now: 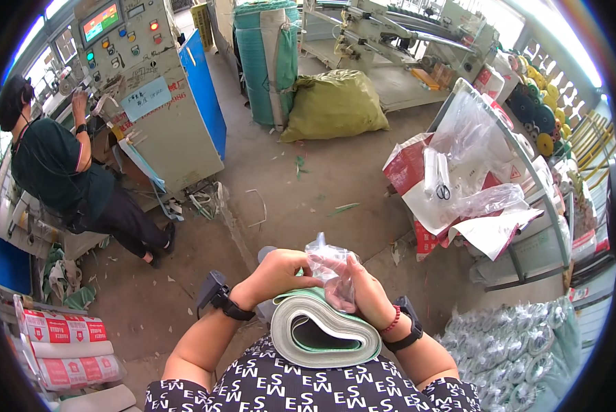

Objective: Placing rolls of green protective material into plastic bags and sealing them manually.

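A flattened roll of pale green band [325, 333] rests against my body at the lower middle. My left hand [275, 273] lies on top of the roll, its fingers pinching the edge of a small clear plastic bag [330, 266]. From the other side my right hand [364, 290] grips the same bag, which is crumpled and stands up between both hands just above the roll. Black wrist devices sit on both my wrists.
A person in a dark shirt [50, 168] works at a grey control cabinet [153, 89] at the left. A green sack [334, 104] lies ahead. A rack with clear bags [469, 161] stands right, wrapped rolls [520, 350] lower right, printed sacks [64, 347] lower left.
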Motion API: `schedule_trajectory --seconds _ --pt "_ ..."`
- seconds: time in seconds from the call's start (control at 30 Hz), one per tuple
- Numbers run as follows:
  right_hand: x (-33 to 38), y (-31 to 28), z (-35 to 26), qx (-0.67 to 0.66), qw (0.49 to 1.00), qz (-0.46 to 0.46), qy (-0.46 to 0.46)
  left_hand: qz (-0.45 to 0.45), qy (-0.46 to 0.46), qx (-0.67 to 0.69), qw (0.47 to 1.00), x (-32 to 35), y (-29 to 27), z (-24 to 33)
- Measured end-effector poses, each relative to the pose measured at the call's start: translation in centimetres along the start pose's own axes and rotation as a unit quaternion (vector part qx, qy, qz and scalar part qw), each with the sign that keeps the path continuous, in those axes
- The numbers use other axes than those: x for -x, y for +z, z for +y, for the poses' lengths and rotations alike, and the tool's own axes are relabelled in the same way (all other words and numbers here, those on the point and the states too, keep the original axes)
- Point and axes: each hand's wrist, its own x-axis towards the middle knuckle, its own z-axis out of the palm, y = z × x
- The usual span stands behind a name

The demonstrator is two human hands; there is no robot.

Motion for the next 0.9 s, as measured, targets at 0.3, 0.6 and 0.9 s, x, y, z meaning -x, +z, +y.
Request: schedule_trajectory --seconds 0.3,0.6,0.9 --pt "1.4 -0.7 0.1 0.012 1.0 0.009 -0.013 0.053 -0.112 0.299 0.946 1.5 0.2 -0.1" --pt "1.4 0.0 0.5 -0.011 1.0 -0.002 -0.02 0.03 -0.04 0.108 0.993 0.1 0.9 0.9" --pt "2.4 -0.4 0.3 0.026 0.999 0.011 -0.032 0.08 -0.123 0.37 0.917 0.6 -2.6 3.1"
